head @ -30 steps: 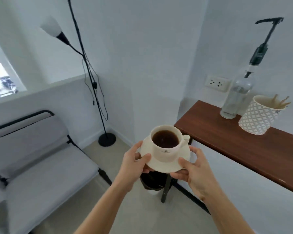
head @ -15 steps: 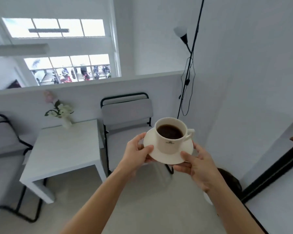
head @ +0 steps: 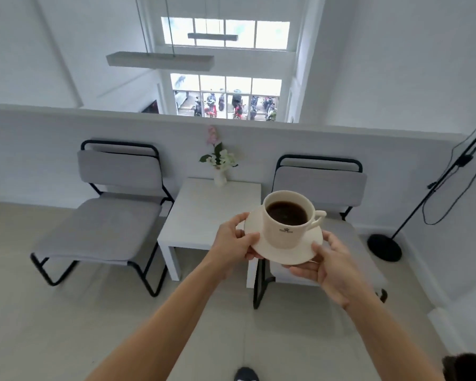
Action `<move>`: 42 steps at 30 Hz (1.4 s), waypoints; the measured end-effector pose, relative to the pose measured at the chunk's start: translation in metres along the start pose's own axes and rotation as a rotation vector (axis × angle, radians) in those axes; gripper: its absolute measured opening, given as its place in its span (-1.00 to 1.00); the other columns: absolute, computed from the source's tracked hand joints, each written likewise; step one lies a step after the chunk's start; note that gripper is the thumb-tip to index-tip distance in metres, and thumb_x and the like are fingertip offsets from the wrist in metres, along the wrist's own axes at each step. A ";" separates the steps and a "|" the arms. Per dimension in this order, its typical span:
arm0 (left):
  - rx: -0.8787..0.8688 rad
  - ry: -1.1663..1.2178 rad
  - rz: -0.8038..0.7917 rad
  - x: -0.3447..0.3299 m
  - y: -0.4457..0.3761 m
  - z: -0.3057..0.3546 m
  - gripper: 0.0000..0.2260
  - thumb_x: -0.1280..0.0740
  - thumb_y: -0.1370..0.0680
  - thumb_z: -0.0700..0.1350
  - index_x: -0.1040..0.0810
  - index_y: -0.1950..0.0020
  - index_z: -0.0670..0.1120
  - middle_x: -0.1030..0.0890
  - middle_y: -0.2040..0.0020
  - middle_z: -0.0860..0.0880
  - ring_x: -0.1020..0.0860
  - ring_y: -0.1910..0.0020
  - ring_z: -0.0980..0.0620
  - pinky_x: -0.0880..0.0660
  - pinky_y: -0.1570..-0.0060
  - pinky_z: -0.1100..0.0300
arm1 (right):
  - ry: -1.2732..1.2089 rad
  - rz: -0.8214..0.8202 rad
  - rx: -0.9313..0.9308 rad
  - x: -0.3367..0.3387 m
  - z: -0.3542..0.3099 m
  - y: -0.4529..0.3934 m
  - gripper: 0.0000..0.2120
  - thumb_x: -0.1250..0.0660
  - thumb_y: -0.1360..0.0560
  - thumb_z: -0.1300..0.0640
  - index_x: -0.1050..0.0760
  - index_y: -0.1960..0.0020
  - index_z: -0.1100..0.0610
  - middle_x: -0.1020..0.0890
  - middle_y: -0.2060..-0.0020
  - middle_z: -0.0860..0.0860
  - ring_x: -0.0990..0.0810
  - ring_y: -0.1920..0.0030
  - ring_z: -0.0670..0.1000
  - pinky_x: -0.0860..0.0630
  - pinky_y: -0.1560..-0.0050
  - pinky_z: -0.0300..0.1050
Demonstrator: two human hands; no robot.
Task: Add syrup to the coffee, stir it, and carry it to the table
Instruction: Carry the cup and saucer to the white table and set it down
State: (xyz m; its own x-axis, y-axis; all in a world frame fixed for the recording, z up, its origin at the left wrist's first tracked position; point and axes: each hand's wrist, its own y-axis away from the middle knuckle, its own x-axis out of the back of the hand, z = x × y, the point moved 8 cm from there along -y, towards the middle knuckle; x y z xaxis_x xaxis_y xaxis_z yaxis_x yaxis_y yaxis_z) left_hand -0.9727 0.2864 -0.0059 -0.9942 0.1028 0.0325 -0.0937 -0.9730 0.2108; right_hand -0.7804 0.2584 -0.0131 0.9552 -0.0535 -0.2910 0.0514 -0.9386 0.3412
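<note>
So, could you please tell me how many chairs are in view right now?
2: one chair stands left of the white table, the other chair right of it, partly hidden behind the cup and saucer.

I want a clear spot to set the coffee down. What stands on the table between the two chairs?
In the head view, only a small vase of flowers stands on the white table, at its far edge.

Two grey-cushioned chairs with black metal frames, one on the left [head: 105, 210] and one on the right [head: 320, 185], stand against a low white partition wall [head: 66, 138]. A black floor lamp stand with a round base [head: 384, 247] stands at the right. Beyond the wall, large paned windows [head: 226, 96] show parked motorbikes outside.
</note>
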 end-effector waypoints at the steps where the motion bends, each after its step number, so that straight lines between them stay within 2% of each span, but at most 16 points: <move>1: 0.005 0.010 0.021 0.016 -0.007 -0.002 -0.55 -0.31 -0.61 -0.29 -0.36 -0.49 -0.08 -0.64 0.14 -0.12 -0.64 0.36 0.10 -0.60 0.34 0.26 | 0.017 -0.015 -0.016 -0.014 0.003 -0.015 -0.73 -0.01 -0.72 0.20 -0.29 -0.39 0.11 -0.67 0.05 0.31 -0.75 0.32 0.24 -0.68 0.45 -0.05; 4: 0.021 0.031 0.082 0.064 -0.038 -0.011 -0.56 -0.31 -0.60 -0.31 -0.39 -0.47 -0.07 -0.64 0.15 -0.13 -0.65 0.33 0.08 -0.59 0.36 0.28 | 0.073 -0.070 -0.049 -0.053 0.012 -0.061 -0.78 -0.03 -0.72 0.22 -0.31 -0.34 0.12 -0.67 0.09 0.30 -0.74 0.37 0.20 -0.67 0.48 -0.07; 8: 0.037 -0.004 0.156 0.121 -0.086 -0.021 -0.52 -0.33 -0.60 -0.30 -0.37 -0.50 -0.04 -0.66 0.19 -0.12 -0.63 0.38 0.09 -0.58 0.34 0.26 | 0.157 -0.139 -0.068 -0.094 0.018 -0.127 -0.81 -0.07 -0.70 0.26 -0.34 -0.27 0.10 -0.64 -0.05 0.34 -0.75 0.34 0.18 -0.68 0.44 -0.09; 11: 0.055 0.003 0.187 0.154 -0.118 -0.025 -0.51 -0.33 -0.60 -0.29 -0.35 -0.50 -0.02 -0.68 0.07 -0.27 -0.65 0.28 0.02 -0.61 0.30 0.24 | 0.194 -0.168 -0.086 -0.120 0.022 -0.173 -0.79 -0.11 -0.69 0.26 -0.33 -0.30 0.09 -0.63 -0.09 0.38 -0.75 0.28 0.24 -0.69 0.40 -0.08; 15: 0.076 0.010 0.214 0.194 -0.165 -0.032 -0.52 -0.33 -0.61 -0.29 -0.35 -0.50 -0.04 -0.65 0.11 -0.21 -0.64 0.27 0.02 -0.59 0.31 0.26 | 0.245 -0.189 -0.124 -0.150 0.030 -0.237 -0.78 -0.13 -0.69 0.27 -0.34 -0.31 0.11 -0.63 -0.10 0.38 -0.75 0.22 0.29 -0.71 0.35 -0.05; 18: 0.100 -0.002 0.215 0.222 -0.200 -0.043 -0.50 -0.33 -0.61 -0.29 -0.33 -0.51 -0.03 -0.66 0.04 -0.29 -0.65 0.18 -0.04 -0.62 0.27 0.21 | 0.254 -0.181 -0.152 -0.170 0.040 -0.276 -0.80 -0.14 -0.68 0.26 -0.34 -0.29 0.11 -0.63 -0.09 0.38 -0.75 0.21 0.30 -0.71 0.32 -0.01; 21: 0.124 -0.021 0.202 0.246 -0.239 -0.058 -0.49 -0.34 -0.60 -0.27 -0.33 -0.51 0.00 -0.66 -0.02 -0.33 -0.69 0.09 -0.15 -0.68 0.15 0.08 | 0.255 -0.139 -0.175 -0.184 0.055 -0.315 -0.81 -0.16 -0.68 0.25 -0.35 -0.28 0.11 -0.64 -0.08 0.37 -0.75 0.19 0.32 -0.70 0.30 0.01; 23: 0.136 -0.035 0.178 0.262 -0.268 -0.073 -0.50 -0.35 -0.59 -0.27 -0.35 -0.49 0.03 -0.66 0.06 -0.28 -0.69 0.05 -0.25 -0.68 0.05 -0.11 | 0.269 -0.094 -0.183 -0.191 0.066 -0.341 -0.80 -0.19 -0.68 0.22 -0.35 -0.28 0.09 -0.65 -0.07 0.35 -0.75 0.16 0.32 -0.72 0.27 0.02; 25: 0.141 -0.036 0.134 0.275 -0.299 -0.088 -0.52 -0.35 -0.59 -0.27 -0.38 -0.45 0.06 -0.64 0.16 -0.19 -0.69 0.12 -0.26 -0.66 0.03 -0.20 | 0.279 -0.035 -0.193 -0.196 0.078 -0.366 -0.79 -0.21 -0.67 0.21 -0.36 -0.29 0.05 -0.66 -0.05 0.32 -0.75 0.14 0.31 -0.71 0.26 0.03; 28: 0.150 -0.077 0.061 0.290 -0.345 -0.106 -0.53 -0.35 -0.59 -0.26 -0.37 -0.44 0.07 -0.60 0.20 -0.15 -0.66 0.28 -0.06 -0.68 0.13 -0.08 | 0.268 0.051 -0.205 -0.201 0.096 -0.400 -0.80 -0.22 -0.66 0.21 -0.39 -0.25 0.01 -0.69 0.05 0.30 -0.74 0.16 0.33 -0.68 0.29 -0.01; 32: 0.184 -0.111 -0.012 0.300 -0.401 -0.132 -0.53 -0.33 -0.59 -0.25 -0.37 -0.43 0.10 -0.57 0.19 -0.18 -0.64 0.35 0.03 -0.61 0.27 0.17 | 0.282 0.167 -0.224 -0.198 0.122 -0.446 -0.82 -0.24 -0.65 0.22 -0.42 -0.21 0.00 -0.70 0.13 0.29 -0.73 0.20 0.35 -0.66 0.29 0.01; 35: 0.202 -0.147 -0.050 0.306 -0.439 -0.158 -0.53 -0.33 -0.60 -0.22 -0.36 -0.44 0.13 -0.59 0.16 -0.25 -0.65 0.34 0.05 -0.59 0.26 0.20 | 0.271 0.210 -0.244 -0.194 0.145 -0.479 -0.82 -0.24 -0.65 0.22 -0.41 -0.20 -0.01 -0.71 0.12 0.28 -0.73 0.26 0.25 -0.66 0.28 0.01; 37: 0.216 -0.174 -0.075 0.307 -0.463 -0.180 -0.53 -0.33 -0.60 -0.20 -0.35 -0.44 0.16 -0.60 0.11 -0.29 -0.65 0.33 0.08 -0.59 0.25 0.23 | 0.266 0.229 -0.264 -0.187 0.165 -0.503 -0.81 -0.24 -0.65 0.23 -0.40 -0.22 0.01 -0.71 0.09 0.30 -0.74 0.24 0.27 -0.68 0.27 0.03; 40: 0.234 -0.205 -0.091 0.308 -0.494 -0.218 -0.53 -0.33 -0.61 -0.18 -0.33 -0.46 0.16 -0.57 0.17 -0.21 -0.63 0.34 0.10 -0.58 0.26 0.26 | 0.266 0.242 -0.297 -0.176 0.198 -0.537 -0.79 -0.27 -0.64 0.20 -0.38 -0.25 0.02 -0.72 0.07 0.30 -0.75 0.21 0.32 -0.69 0.23 0.10; 42: 0.249 -0.252 -0.094 0.308 -0.513 -0.246 -0.52 -0.32 -0.62 -0.16 -0.31 -0.48 0.14 -0.58 0.15 -0.24 -0.63 0.35 0.11 -0.58 0.26 0.27 | 0.264 0.246 -0.330 -0.167 0.223 -0.559 -0.78 -0.27 -0.64 0.20 -0.37 -0.26 0.04 -0.72 0.08 0.30 -0.75 0.22 0.32 -0.71 0.18 0.14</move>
State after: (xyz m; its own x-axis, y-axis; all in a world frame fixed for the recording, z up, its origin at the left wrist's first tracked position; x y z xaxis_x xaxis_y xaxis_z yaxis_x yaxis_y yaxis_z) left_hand -1.2443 0.7662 -0.3440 -0.9347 0.2672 0.2346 -0.1375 -0.8800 0.4546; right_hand -1.0332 0.7158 -0.3542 0.9897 -0.1319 0.0561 -0.1365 -0.7484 0.6491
